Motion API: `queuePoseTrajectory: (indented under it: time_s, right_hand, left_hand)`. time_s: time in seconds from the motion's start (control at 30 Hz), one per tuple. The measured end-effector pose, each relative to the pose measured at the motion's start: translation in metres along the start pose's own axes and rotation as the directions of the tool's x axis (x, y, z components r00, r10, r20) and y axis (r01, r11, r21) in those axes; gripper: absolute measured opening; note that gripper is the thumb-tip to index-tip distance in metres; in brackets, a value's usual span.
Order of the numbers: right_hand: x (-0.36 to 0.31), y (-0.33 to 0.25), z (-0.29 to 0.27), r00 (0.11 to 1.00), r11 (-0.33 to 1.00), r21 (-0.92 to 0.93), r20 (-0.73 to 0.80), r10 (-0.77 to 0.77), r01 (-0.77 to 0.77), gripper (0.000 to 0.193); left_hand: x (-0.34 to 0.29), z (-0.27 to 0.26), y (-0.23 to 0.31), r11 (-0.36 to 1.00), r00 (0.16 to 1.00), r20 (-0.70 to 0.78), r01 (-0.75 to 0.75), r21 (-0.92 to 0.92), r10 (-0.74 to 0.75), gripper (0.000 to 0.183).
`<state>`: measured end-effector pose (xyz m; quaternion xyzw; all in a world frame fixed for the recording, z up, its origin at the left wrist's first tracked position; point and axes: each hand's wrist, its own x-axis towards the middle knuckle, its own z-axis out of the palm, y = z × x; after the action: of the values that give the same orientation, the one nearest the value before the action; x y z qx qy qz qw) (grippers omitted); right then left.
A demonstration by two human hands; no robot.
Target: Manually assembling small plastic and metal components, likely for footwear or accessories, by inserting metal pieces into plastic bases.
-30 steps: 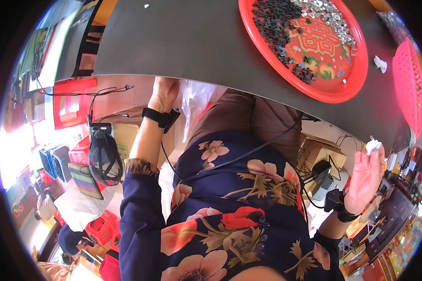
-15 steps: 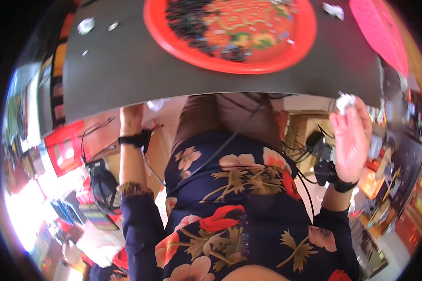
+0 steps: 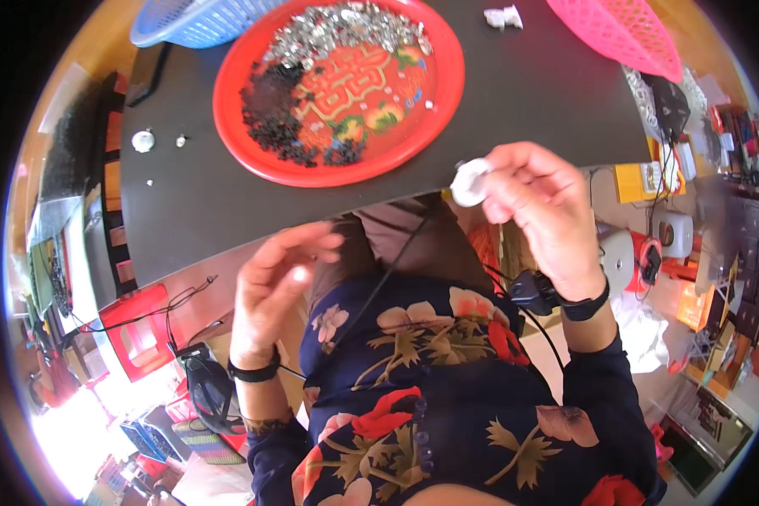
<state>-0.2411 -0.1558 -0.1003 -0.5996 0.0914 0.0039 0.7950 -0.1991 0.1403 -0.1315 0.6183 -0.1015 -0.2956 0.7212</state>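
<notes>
My right hand (image 3: pixel 541 215) pinches a small round white piece (image 3: pixel 469 184) between thumb and fingertips, just off the table's near edge. My left hand (image 3: pixel 277 291) is raised near that edge, thumb apart from the half-bent fingers, with nothing visible in it. Ahead of both hands lies a round red tray (image 3: pixel 434 126) with a patterned bottom. Small black pieces (image 3: pixel 270 118) are heaped along its left side. Shiny silver pieces (image 3: pixel 346 29) fill its far side. A similar round white piece (image 3: pixel 143 141) and a smaller white bit (image 3: pixel 181 141) rest left of the tray.
The dark table (image 3: pixel 202 211) carries a blue basket (image 3: pixel 202 24) at the far left and a pink basket (image 3: pixel 620 34) at the far right. A crumpled white scrap (image 3: pixel 503 17) sits between tray and pink basket. A black cable (image 3: pixel 396 261) crosses my lap.
My left hand has risen from beneath the table edge into open view. My right hand has moved inward with the white piece. The view has shifted, showing more of the tray and the blue basket.
</notes>
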Motion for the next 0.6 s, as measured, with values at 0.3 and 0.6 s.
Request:
queuePoseTrajectory:
  time_s: [0.3, 0.6]
  right_hand:
    - [0.017, -0.019, 0.049, 0.982, 0.991, -0.082, 0.165, -0.09, 0.105, 0.012]
    - [0.045, -0.021, 0.07, 0.972, 0.974, -0.172, 0.206, -0.109, 0.146, 0.012]
  left_hand:
    - [0.048, 0.052, 0.027, 0.95, 0.95, 0.073, -0.307, 0.052, 0.303, 0.04]
    - [0.056, 0.05, 0.016, 0.811, 0.962, -0.109, -0.269, -0.52, 0.249, 0.041]
